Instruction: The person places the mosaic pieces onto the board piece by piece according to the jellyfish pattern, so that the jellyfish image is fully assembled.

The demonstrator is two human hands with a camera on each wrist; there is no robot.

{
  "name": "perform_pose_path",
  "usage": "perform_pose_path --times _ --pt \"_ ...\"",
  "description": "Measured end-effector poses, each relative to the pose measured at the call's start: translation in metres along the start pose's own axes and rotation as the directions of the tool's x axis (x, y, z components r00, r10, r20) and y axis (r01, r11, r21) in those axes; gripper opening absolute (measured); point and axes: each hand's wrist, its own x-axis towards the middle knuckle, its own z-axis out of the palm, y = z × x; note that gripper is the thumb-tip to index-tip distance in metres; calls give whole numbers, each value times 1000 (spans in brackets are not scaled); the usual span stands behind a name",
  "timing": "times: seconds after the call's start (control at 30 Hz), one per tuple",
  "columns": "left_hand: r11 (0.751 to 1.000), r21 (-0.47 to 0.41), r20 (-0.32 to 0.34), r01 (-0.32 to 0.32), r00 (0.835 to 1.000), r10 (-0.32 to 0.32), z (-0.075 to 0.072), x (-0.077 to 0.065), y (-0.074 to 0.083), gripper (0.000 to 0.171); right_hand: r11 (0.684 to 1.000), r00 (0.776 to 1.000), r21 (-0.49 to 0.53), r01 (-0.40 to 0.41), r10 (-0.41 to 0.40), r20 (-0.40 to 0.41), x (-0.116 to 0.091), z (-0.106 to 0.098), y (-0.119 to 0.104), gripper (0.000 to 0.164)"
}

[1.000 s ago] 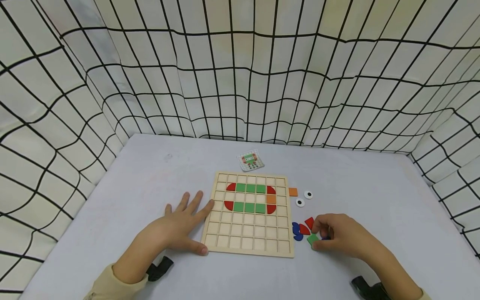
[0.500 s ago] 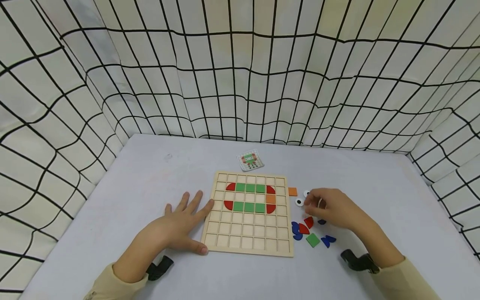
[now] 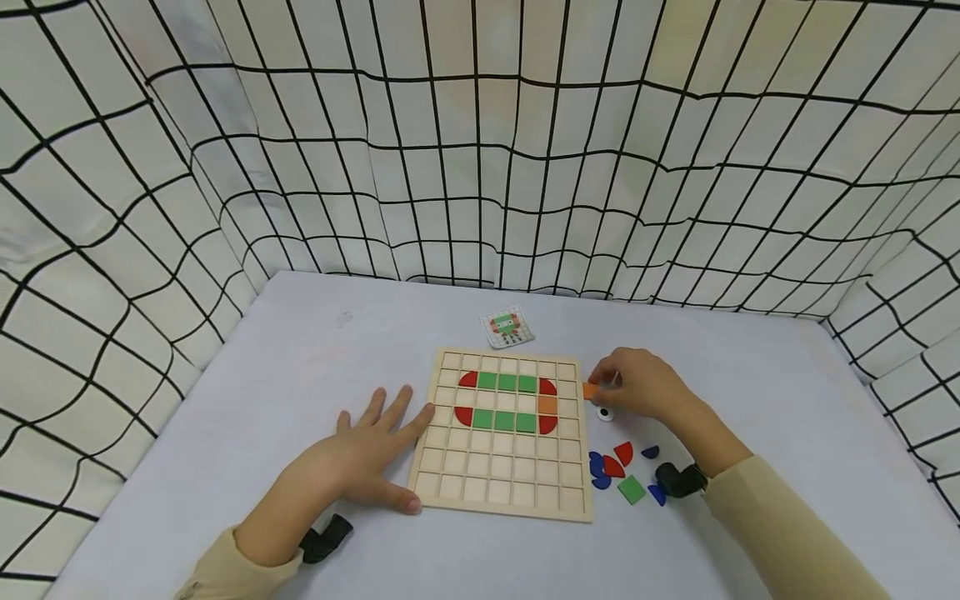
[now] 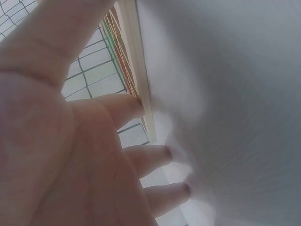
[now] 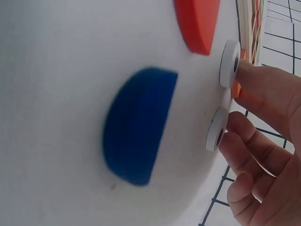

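A pale wooden grid board [image 3: 506, 500] lies on the table, with red quarter-round, green square and orange square tiles in its cells. My left hand [image 3: 367, 462] rests flat beside it, fingers spread, thumb and forefinger touching its left edge. Past its right edge, my right hand [image 3: 637, 383] pinches an orange square tile [image 3: 589, 391] at table level. The fingers partly cover that tile. Two white eye discs, one near disc [image 5: 229, 63] and another disc [image 5: 217, 129], lie beside the right fingers in the right wrist view. One is mostly hidden in the head view.
Red quarter-round pieces [image 3: 623, 452], a green square tile [image 3: 632, 490] and several blue half-rounds [image 3: 650, 452] lie right of the board. Behind the board is a small pattern card [image 3: 507, 327]. White cloth walls with black netting [image 3: 510, 158] enclose the table.
My right hand has moved from the green tile, past the eye discs, up to the orange tile by the board. My left hand has stayed at the board's edge. The head view has shifted slightly.
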Motion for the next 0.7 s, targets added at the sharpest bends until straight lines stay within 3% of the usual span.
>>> perform_pose_path --times 0.27,0.43,0.7 --pt "1000 7 4 1 1000 -1 -2 0 1 120 990 1000 139 28 -30 8 1 0 0 17" --pt "1000 8 3 -9 1000 9 -2 0 1 119 983 998 175 54 -52 -18 1 -4 -3 11" --pt "1000 5 1 -7 1000 7 -1 1 1 120 952 989 268 146 -137 -53 8 -7 -31 11"
